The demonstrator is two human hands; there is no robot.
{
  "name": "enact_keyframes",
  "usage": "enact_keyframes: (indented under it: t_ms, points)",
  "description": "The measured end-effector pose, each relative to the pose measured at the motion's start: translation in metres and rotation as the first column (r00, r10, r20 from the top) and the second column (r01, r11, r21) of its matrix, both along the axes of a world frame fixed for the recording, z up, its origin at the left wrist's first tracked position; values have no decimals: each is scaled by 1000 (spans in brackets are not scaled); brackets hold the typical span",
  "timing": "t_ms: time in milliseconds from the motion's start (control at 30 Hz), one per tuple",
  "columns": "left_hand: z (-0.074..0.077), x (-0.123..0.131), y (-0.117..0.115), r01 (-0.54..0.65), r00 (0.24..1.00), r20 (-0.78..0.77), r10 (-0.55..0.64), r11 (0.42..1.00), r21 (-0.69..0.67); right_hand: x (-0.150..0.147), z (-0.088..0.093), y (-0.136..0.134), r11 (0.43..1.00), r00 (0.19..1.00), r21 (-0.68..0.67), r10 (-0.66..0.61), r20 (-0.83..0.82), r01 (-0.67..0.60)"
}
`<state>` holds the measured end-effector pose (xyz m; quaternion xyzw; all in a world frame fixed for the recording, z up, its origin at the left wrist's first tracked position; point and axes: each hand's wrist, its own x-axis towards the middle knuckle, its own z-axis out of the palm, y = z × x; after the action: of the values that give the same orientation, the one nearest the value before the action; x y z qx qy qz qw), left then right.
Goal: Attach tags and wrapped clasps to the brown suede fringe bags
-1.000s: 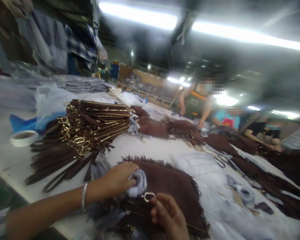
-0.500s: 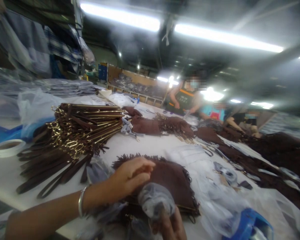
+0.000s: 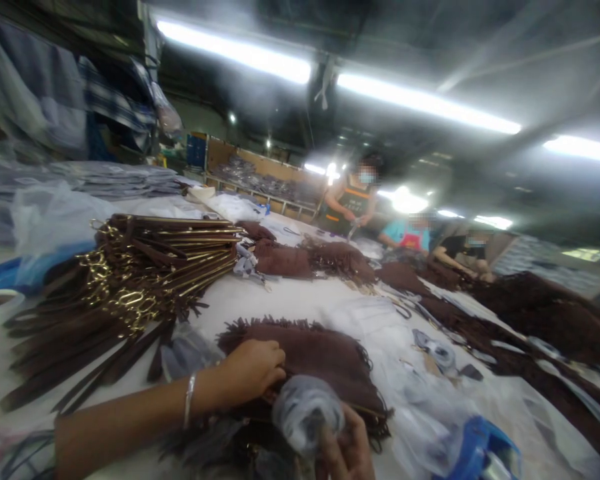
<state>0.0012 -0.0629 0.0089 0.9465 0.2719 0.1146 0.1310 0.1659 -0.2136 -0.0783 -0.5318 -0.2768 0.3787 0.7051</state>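
Note:
In front of me lies a dark brown fringed bag (image 3: 320, 357) with more brown pieces beneath it. My left hand (image 3: 255, 370), a silver bangle on its wrist, has its fingers curled at the bag's near left edge. What those fingers hold, if anything, is hidden. A round wad of translucent grey plastic (image 3: 305, 407) is gripped in my right hand (image 3: 350, 447), over the bag's near edge. Crumpled grey plastic (image 3: 187, 353) lies beyond my left wrist.
A heap of brown straps with gold hardware (image 3: 145, 280) lies at left, near a white tape roll (image 3: 0, 308). Blue tape dispenser (image 3: 485, 450) and clear plastic sheets (image 3: 415, 393) lie at right. More brown bags (image 3: 285, 259) run along the table, where several co-workers (image 3: 350, 203) work.
The fingers of my left hand have gone from loosely stretched to curled, lower beside the wad. My right hand still holds the plastic wad. The whole view has shifted slightly.

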Motion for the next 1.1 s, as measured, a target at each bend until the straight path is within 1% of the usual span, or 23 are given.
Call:
enact_keyframes:
  t_ms: [33, 67, 100, 167, 267, 300, 367, 433, 467, 533, 567, 600, 633, 667, 733, 767, 800, 900, 1000, 1033, 1100]
  points:
    - [0, 0, 1, 11, 999, 33, -11, 1000, 6, -3, 5, 3, 999, 993, 4, 31, 118, -32]
    - [0, 0, 2, 26, 998, 64, -27, 1000, 17, -5, 11, 6, 998, 966, -6, 57, 254, -57]
    - [0, 0, 1, 41, 995, 89, -44, 999, 35, -7, 17, 10, 997, 921, -30, 76, 383, -69]
    - [0, -1, -1, 47, 991, 119, -55, 996, 72, -7, 28, 18, 992, 824, -98, 116, 555, -74]
    - [-3, -3, -5, 18, 991, 129, -37, 989, 145, -1, 39, 27, 983, 726, -170, 170, 666, -74]
    - [-5, -3, -7, 25, 992, 117, -48, 981, 191, 1, 40, 29, 982, 698, -185, 165, 697, -47]
    - [-10, -2, -10, 56, 994, 69, -81, 951, 304, 3, 40, 31, 978, 647, -199, 114, 754, 59]
    - [-13, -1, -11, 98, 994, -2, -106, 914, 393, 2, 40, 32, 966, 628, -204, 60, 776, 160]
    - [-13, 0, -11, 107, 994, -34, -102, 904, 414, 1, 40, 32, 959, 629, -211, 45, 776, 191]
    - [-8, 0, -9, 107, 993, -89, -76, 905, 412, -2, 43, 30, 952, 647, -220, 31, 762, 214]
    - [-4, 0, -7, 99, 992, -106, -62, 917, 387, -2, 46, 27, 956, 663, -222, 40, 747, 192]
    - [1, 0, -5, 88, 992, -111, -52, 935, 344, -2, 49, 24, 966, 684, -219, 68, 727, 136]
    - [6, 0, -3, 72, 993, -106, -43, 955, 288, 0, 53, 21, 976, 703, -213, 122, 701, 43]
    - [11, 0, -1, 55, 995, -94, -34, 973, 223, 3, 56, 17, 977, 713, -198, 193, 674, -77]
    - [17, 0, 1, 19, 997, -74, -12, 994, 104, 12, 59, 8, 939, 692, -154, 332, 641, -309]
    - [18, 0, 0, 2, 997, -75, 3, 998, 67, 17, 58, 5, 914, 672, -130, 374, 639, -385]
    - [18, 1, -1, -11, 996, -85, 15, 999, 50, 21, 56, 2, 896, 656, -109, 394, 644, -431]
    - [13, 1, -9, 3, 992, -130, 3, 999, 52, 33, 47, -2, 879, 639, -87, 405, 654, -469]
    - [7, -2, -15, 26, 992, -120, -27, 1000, -10, 39, 40, -5, 881, 637, -79, 397, 661, -467]
    - [5, -4, -15, 33, 993, -109, -37, 999, -36, 39, 39, -7, 893, 655, -65, 375, 656, -446]
    - [1, -7, -13, 53, 994, -95, -59, 996, -66, 37, 36, -10, 919, 716, -28, 325, 618, -393]
